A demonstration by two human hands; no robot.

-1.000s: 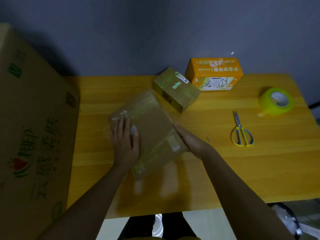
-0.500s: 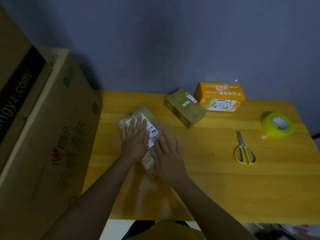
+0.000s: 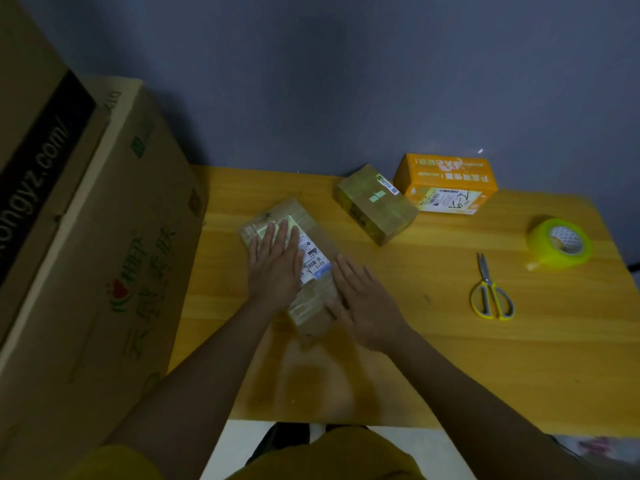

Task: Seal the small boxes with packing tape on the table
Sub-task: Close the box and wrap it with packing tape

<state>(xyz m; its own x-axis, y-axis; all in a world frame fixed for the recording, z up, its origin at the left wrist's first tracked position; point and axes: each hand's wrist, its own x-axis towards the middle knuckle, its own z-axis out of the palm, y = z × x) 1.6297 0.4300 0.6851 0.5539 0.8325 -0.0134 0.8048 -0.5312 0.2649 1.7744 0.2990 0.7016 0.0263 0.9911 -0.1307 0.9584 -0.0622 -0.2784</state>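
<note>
A flat brown taped box [image 3: 313, 308] with a white shipping label lies on the wooden table [image 3: 450, 358] in front of me. My left hand [image 3: 275, 268] presses flat on its top, fingers straight over the label. My right hand [image 3: 365, 303] lies flat against the box's right side and near corner, fingers extended. A second brown box [image 3: 375, 204] sits behind it, next to an orange box [image 3: 446, 183] at the table's back. A roll of yellow-green packing tape [image 3: 559, 244] stands at the far right, with yellow-handled scissors [image 3: 490, 289] beside it.
A large cardboard carton [image 3: 86, 254] with printed lettering stands at the left and overlaps the table's left edge. A grey wall backs the table. Bare wood shows between the boxes and the scissors.
The box has been turned over, so the label side faces up. My right hand has slid from the box's right edge onto its near corner. The camera view has tilted up.
</note>
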